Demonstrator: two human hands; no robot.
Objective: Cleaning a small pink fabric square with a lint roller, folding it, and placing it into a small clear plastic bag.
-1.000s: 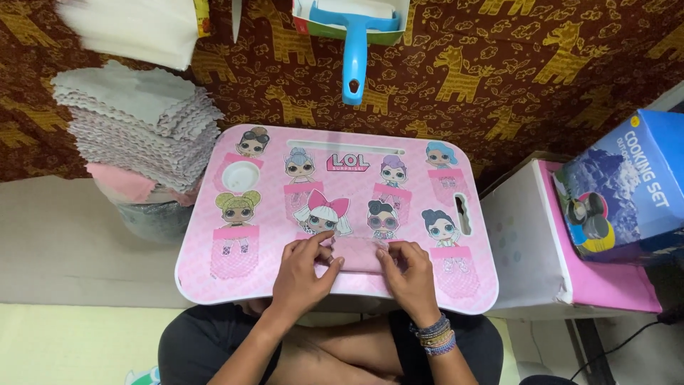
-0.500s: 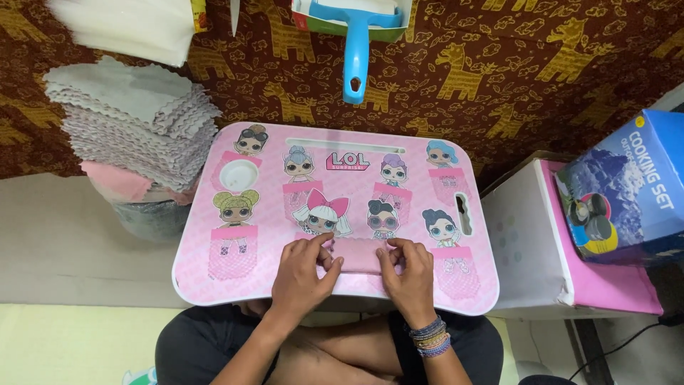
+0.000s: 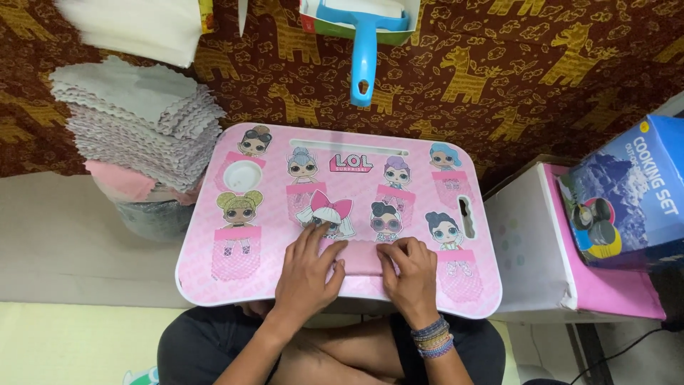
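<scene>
A small folded pink cloth (image 3: 362, 257) lies near the front edge of a pink lap tray (image 3: 256, 274) printed with cartoon dolls. My left hand (image 3: 306, 274) rests flat on the cloth's left end, fingers spread and pressing down. My right hand (image 3: 410, 274) presses on the cloth's right end with its fingers curled over the edge. Beaded bracelets circle my right wrist. Both hands cover the cloth's ends, so only its middle shows.
A tall stack of grey cloths (image 3: 139, 121) with pink ones beneath stands left of the tray. A blue-handled roller (image 3: 362, 50) lies in a box at the back. A white box (image 3: 531, 242) and a blue carton (image 3: 630, 196) stand at right.
My left hand has flattened and slid its fingers up over the cloth's left end. My right hand stays on the right end. The camera shifted slightly.
</scene>
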